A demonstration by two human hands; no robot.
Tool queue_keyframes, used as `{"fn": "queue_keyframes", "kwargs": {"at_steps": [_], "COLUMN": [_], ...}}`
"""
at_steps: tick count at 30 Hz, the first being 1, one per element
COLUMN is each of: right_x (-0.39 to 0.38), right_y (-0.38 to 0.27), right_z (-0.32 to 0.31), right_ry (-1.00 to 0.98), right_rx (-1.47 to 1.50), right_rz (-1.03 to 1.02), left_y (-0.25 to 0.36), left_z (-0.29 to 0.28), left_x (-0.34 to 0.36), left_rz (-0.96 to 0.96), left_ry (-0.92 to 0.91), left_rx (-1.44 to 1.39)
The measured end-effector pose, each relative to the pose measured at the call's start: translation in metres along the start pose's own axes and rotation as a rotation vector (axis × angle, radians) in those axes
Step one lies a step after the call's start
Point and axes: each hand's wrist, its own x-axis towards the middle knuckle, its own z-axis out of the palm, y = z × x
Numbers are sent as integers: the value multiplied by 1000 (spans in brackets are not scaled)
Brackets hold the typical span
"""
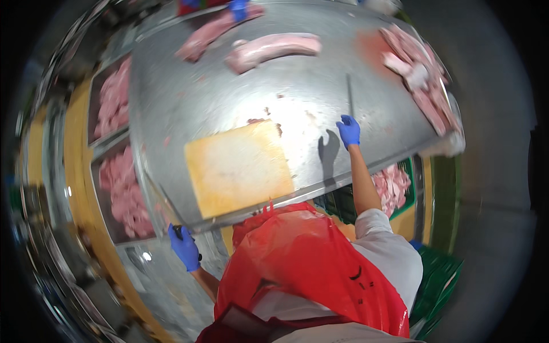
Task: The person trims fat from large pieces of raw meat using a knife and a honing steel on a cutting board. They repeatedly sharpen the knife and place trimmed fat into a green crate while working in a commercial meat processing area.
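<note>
My left hand (184, 248), in a blue glove, is closed on the dark handle of a long-bladed knife (163, 200) at the worktable's near left edge. My right hand (349, 131), also gloved blue, grips a thin straight rod (350, 94) pointing away from me over the steel table (206, 97). Between them lies a yellowed cutting board (237, 168) with scraps beside its far edge. Beyond it is a long pale piece of meat (274, 50), and several more pieces (417, 80) are heaped along the right.
Two metal bins of pink meat (123, 194) flank the table's left. A green crate of meat (392, 188) sits below the near right edge, another green crate (434, 288) lower right. At the far side, a co-worker's gloved hand (238, 9) is at another meat piece (203, 40).
</note>
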Motion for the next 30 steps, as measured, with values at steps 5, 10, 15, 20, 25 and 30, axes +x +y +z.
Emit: {"fn": "queue_keyframes", "kwargs": {"at_steps": [5, 10, 15, 20, 25, 30], "right_x": [71, 122, 12, -23, -37, -98], "right_y": [20, 87, 66, 134, 27, -53], "right_z": [-44, -35, -36, -41, -60, -61], "right_ry": [187, -60, -87, 77, -665, -1030], "right_rx": [-367, -342, -580, -130, 1128, 820], "right_rz": [208, 415, 300, 367, 1162, 816], "left_y": [17, -8, 14, -29, 77, 139], "left_z": [106, 148, 167, 196, 291, 382], "left_x": [32, -6, -88, -106, -55, -45], "left_rz": [16, -221, -137, -81, 125, 801], "left_ry": [-53, -60, 107, 138, -215, -768], "left_rx": [-196, 147, 358, 449, 488, 452]}}
